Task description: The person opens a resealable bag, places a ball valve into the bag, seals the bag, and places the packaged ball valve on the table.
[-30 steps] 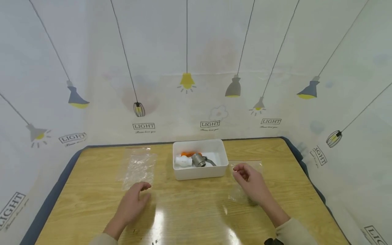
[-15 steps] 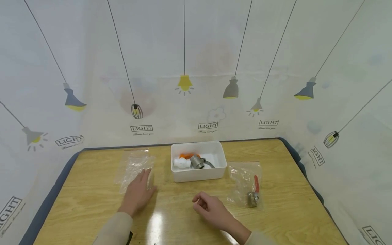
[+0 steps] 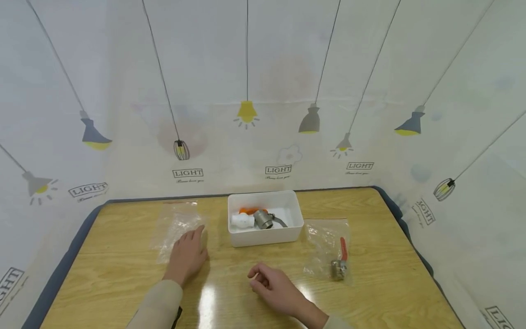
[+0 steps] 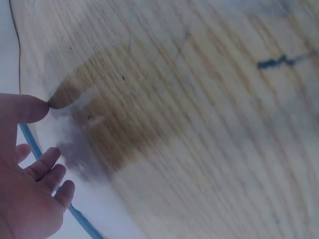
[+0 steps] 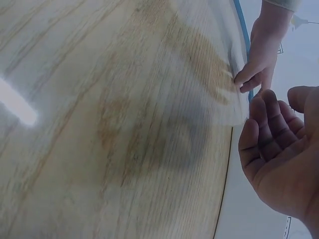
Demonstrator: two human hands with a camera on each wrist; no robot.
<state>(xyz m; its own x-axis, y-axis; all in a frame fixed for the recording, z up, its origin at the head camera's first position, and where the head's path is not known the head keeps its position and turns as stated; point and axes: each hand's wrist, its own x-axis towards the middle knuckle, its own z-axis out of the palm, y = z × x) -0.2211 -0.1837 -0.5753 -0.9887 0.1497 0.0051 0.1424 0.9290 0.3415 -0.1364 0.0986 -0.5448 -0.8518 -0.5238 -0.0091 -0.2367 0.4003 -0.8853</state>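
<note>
My left hand reaches over the near right part of a flat, clear plastic bag. Its fingers lie fairly straight at the plastic, thumb spread apart in the left wrist view. Over the middle of the table hovers my right hand, fingers loosely curled around nothing; the right wrist view shows its palm bare. To its right, a second clear bag contains a metal ball valve with a red lever.
A white box stands at the back middle of the wooden table. Inside are a white plastic fitting, a grey metal coupling with a grey lever, and an orange piece. A printed wall covering surrounds the table.
My right hand has moved left, away from the bag with the ball valve, uncovering it. My left hand has moved forward onto the left bag.
</note>
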